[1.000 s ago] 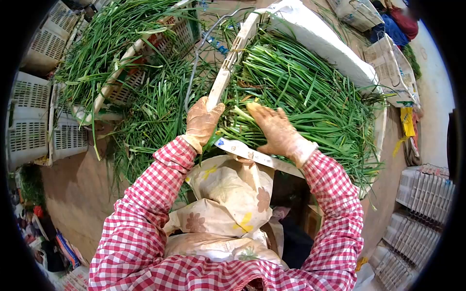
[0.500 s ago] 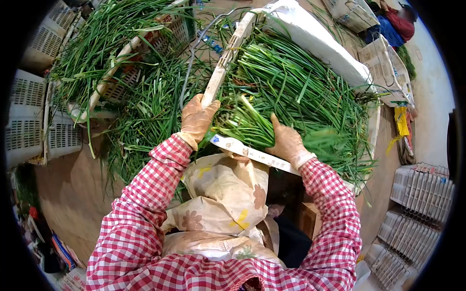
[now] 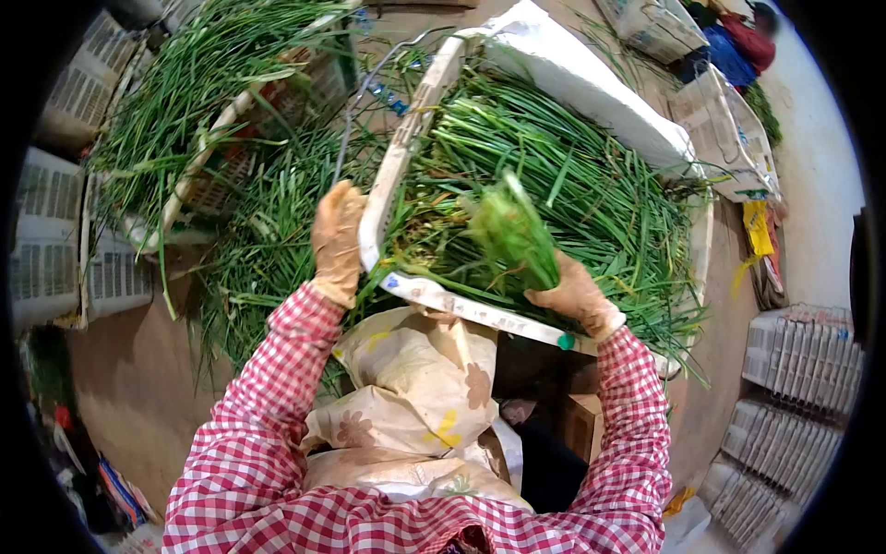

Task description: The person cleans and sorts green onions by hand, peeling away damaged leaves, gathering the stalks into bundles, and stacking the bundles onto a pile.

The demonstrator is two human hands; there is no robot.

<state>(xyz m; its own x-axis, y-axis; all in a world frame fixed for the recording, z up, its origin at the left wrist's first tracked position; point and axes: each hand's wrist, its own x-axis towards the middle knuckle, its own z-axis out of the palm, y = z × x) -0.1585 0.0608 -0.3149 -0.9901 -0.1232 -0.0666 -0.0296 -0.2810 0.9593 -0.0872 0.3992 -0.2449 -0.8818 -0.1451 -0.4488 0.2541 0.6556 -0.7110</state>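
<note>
A white plastic crate (image 3: 498, 319) in front of me is heaped with long green chives (image 3: 591, 175), laid mostly in one direction. My right hand (image 3: 574, 294), in a stained glove, is closed round the lower end of a small bunch of chives (image 3: 515, 238). That bunch is lifted above the pile near the front rim, tilted up to the left and slightly blurred. My left hand (image 3: 338, 242), also gloved, is by the crate's left corner, just outside the rim. Its fingers are stretched out, and nothing shows in them.
Loose chives (image 3: 268, 212) lie on the floor to the left. Behind them stands another loaded crate (image 3: 208, 152). A white foam slab (image 3: 591, 88) lines the far side. Stacked crates (image 3: 798, 355) are at right. A person (image 3: 743, 42) sits at the upper right.
My right hand has raised the bunch from the pile, tipping it upward. My left hand has let go of the crate's left rim and moved left. The view has shifted slightly.
</note>
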